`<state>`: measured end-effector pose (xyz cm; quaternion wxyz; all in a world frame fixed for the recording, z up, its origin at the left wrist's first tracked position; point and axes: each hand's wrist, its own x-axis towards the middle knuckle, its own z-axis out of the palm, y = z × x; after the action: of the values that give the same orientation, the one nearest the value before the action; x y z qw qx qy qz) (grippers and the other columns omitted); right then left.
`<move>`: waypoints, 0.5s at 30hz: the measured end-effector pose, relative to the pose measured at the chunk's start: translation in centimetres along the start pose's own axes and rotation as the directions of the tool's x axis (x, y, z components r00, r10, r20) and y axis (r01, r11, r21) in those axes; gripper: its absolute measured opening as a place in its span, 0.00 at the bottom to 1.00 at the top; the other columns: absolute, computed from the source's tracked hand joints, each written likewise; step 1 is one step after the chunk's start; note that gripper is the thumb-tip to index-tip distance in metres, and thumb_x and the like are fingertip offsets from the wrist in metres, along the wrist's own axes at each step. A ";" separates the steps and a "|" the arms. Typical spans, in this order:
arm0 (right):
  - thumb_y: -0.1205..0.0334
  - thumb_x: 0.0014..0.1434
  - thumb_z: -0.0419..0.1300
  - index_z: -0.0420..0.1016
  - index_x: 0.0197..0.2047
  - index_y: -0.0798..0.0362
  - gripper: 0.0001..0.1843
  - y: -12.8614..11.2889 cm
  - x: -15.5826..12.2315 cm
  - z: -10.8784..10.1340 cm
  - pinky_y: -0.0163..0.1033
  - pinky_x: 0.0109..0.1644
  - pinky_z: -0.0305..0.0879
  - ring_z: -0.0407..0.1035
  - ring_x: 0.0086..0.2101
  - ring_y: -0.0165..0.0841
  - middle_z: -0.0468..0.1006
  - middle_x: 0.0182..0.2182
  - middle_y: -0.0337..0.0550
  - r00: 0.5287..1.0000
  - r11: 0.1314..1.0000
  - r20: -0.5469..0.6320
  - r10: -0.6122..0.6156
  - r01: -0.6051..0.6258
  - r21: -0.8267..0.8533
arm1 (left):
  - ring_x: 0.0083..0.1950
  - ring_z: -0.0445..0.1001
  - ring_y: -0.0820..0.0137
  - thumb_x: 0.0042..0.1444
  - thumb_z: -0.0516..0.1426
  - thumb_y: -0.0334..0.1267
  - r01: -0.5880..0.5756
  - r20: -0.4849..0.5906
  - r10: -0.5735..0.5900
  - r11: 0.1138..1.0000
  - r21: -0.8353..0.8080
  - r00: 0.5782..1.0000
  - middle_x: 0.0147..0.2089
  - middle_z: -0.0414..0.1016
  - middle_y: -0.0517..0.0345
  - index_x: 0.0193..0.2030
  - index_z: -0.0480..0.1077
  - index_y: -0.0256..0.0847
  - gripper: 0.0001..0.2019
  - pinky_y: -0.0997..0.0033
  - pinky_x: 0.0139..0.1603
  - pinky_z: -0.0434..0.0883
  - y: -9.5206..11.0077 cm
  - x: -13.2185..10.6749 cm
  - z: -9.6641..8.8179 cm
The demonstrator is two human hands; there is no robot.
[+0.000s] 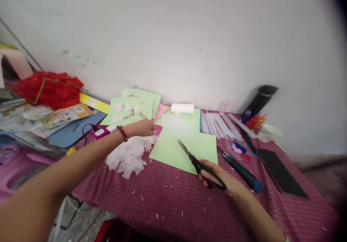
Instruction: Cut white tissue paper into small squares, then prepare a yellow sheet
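My right hand (221, 178) grips black-handled scissors (199, 164), their blades pointing up-left over a light green paper sheet (187, 146) on the red checked tablecloth (168, 202). My left hand (143, 128), with a red bead bracelet at the wrist, reaches across to the far side of a heap of white paper scraps (130, 155). Its fingers are curled near a pink paper bit, and what they hold is hidden. Green cards with white flowers (128, 112) lie just beyond that hand.
A white tissue roll (182, 108) lies by the wall. Paper strips (217, 122), pens (241, 169), a dark tablet (282, 173), glue bottles (256, 121) and a black flask (260, 99) sit at right. A red plastic bag (48, 88) and booklets (59, 117) lie left.
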<state>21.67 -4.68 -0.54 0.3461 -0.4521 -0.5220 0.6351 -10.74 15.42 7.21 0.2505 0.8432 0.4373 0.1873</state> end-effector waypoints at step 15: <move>0.66 0.49 0.62 0.78 0.50 0.49 0.23 -0.6 -0.7 0.1 0.36 0.42 0.67 0.74 0.39 0.37 0.80 0.42 0.43 0.986 0.835 -0.044 -0.163 0.114 -0.538 | 0.66 0.60 0.51 0.44 0.64 0.36 -0.242 0.415 0.014 0.831 0.502 0.910 0.67 0.62 0.45 0.68 0.55 0.41 0.43 0.53 0.64 0.61 5.8 20.4 12.1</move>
<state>21.78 -5.21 0.22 0.2744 -0.5189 -0.6935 0.4177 10.63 26.45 2.81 0.0709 0.9271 0.3538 -0.1010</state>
